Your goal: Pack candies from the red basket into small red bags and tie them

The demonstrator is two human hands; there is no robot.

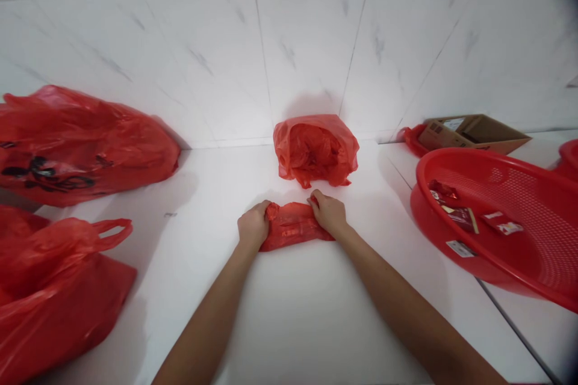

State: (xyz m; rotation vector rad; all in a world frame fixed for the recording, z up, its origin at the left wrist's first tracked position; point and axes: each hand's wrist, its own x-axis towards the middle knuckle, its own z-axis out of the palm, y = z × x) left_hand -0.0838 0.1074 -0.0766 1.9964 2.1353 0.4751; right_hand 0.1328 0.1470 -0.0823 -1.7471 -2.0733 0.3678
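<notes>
Gripping a bunched red plastic bag (291, 227) by both ends, L hand (253, 224) and R hand (329, 213) were closed on it, bag lying on white counter (289, 313) between them. Loose red bag (315, 150) sat just ahead, by tiled wall (307, 42). Bigger red bags (76, 147) lay far L; red perforated basket (519, 222) w/ sachets (460, 216) on R, cardboard box (472, 134) behind it.

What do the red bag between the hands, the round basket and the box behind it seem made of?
The red bag looks like thin plastic film: creased, shiny. The round basket seems moulded plastic, glossy, with a perforated wall. The box looks like matte brown cardboard, judging by its dull flaps.
</notes>
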